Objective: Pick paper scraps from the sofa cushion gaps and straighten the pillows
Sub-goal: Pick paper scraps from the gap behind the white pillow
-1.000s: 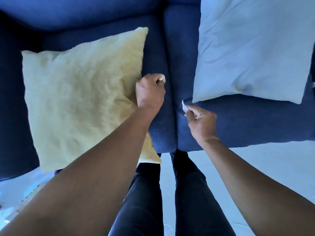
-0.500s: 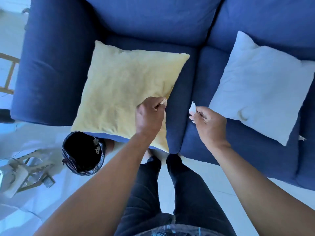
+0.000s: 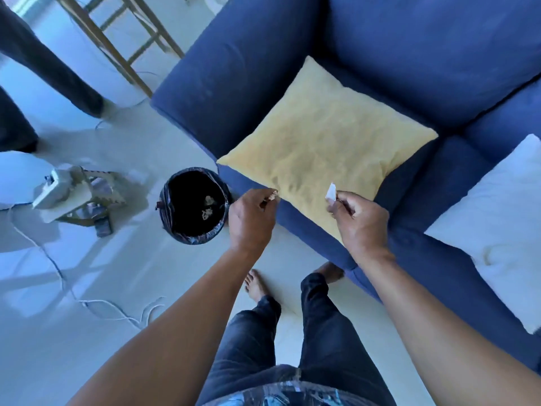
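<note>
My left hand [image 3: 251,218] pinches a small crumpled paper scrap [image 3: 273,196] at the front edge of the blue sofa [image 3: 409,54], just right of a black-lined bin [image 3: 193,205]. My right hand [image 3: 358,218] pinches a white paper scrap [image 3: 331,192] over the lower corner of the yellow pillow [image 3: 325,139]. The yellow pillow lies flat and turned at an angle on the left seat cushion. A white pillow [image 3: 503,218] lies flat on the right seat cushion. A few crumpled scraps lie inside the bin.
The bin stands on the pale floor by the sofa's left armrest [image 3: 222,92]. A white device on a small stand [image 3: 67,194] and a white cable [image 3: 87,300] lie on the floor at left. Wooden chair legs [image 3: 123,45] and another person's dark-trousered legs [image 3: 44,60] are at the back left.
The view has swung left, bringing the bin and floor fully into view. Both hands, each still pinching its scrap, have come away from the cushion gap toward the sofa's front edge and the bin.
</note>
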### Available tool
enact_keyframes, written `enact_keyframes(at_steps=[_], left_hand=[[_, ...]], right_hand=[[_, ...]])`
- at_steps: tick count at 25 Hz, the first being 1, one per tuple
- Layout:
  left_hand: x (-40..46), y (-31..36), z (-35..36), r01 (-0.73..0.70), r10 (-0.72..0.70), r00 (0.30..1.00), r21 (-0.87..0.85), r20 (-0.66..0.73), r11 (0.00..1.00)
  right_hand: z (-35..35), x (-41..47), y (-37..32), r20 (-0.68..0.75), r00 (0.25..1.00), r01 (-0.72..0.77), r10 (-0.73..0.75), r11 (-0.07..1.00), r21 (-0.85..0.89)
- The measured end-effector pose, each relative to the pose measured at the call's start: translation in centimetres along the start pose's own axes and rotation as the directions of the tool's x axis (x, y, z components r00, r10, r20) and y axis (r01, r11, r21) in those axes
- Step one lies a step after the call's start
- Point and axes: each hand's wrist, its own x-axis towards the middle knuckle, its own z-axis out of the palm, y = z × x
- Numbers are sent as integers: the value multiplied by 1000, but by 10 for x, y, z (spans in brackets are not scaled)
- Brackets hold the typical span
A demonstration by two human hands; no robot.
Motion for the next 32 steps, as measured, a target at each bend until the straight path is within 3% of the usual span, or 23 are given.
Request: enact_keyframes(at_steps=[7,11,23,29,32], left_hand=[[-32,-125,-106,184,-173,970,50,-172,982],[-15,-180,-125,310,-295,923,24,-246,950],[98,-317,-50,601,-583,786,31,-208,799],[129,-393,-3,669,-667,738,-12,-101,743],[120,-410,5,687,-684,720,-17,-115,726]], right_hand=[[114,-40,-64,132,985,122,-108,987,-101],[169,-26,-75,250,960,160,-129,981,-106],[320,98,-33,521,840,298,-149,930,-215],[398,132,9,572,806,367,-154,888,-277],[441,144,19,569,813,350,-121,883,-312]])
